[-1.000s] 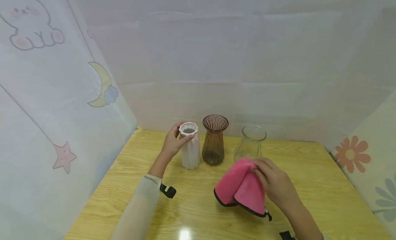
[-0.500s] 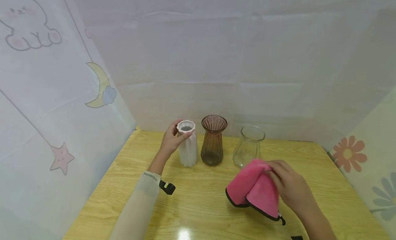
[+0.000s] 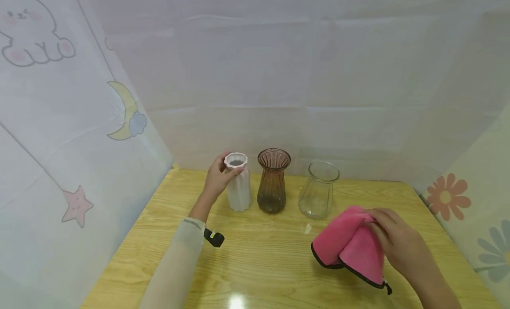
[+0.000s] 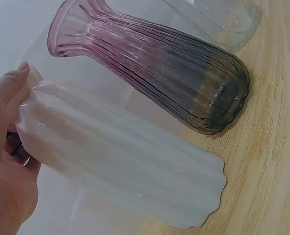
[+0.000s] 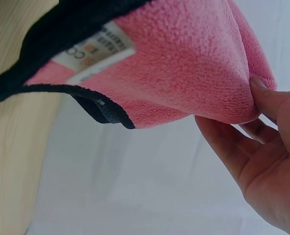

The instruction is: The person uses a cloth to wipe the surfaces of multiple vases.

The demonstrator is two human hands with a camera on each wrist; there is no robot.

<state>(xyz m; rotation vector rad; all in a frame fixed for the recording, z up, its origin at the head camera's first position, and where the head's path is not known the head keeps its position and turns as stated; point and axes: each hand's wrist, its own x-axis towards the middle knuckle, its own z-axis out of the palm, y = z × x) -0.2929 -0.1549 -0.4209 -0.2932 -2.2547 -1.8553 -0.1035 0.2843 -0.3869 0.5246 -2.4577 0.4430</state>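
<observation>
My left hand (image 3: pixel 216 180) grips a white fluted vase (image 3: pixel 239 189) near its scalloped rim, with the thumb across the front. The vase stands upright at the back left of the table; in the left wrist view its ribbed side (image 4: pixel 130 152) fills the middle. My right hand (image 3: pixel 402 242) pinches a pink plush cloth (image 3: pixel 350 242) at its top fold, and the cloth hangs down over the table. Black trim edges the cloth, and a white printed label (image 5: pixel 93 51) shows on it in the right wrist view.
Close to the right of the white vase stands a brown-purple ribbed glass vase (image 3: pixel 272 185). A clear glass vase (image 3: pixel 316 196) stands farther right, behind the cloth. The wooden table (image 3: pixel 255 256) meets a pale sheet-covered wall (image 3: pixel 255 79) at the back.
My right hand has carried the pink cloth to the right, away from the clear vase. My left hand and the white vase have shifted slightly back and left.
</observation>
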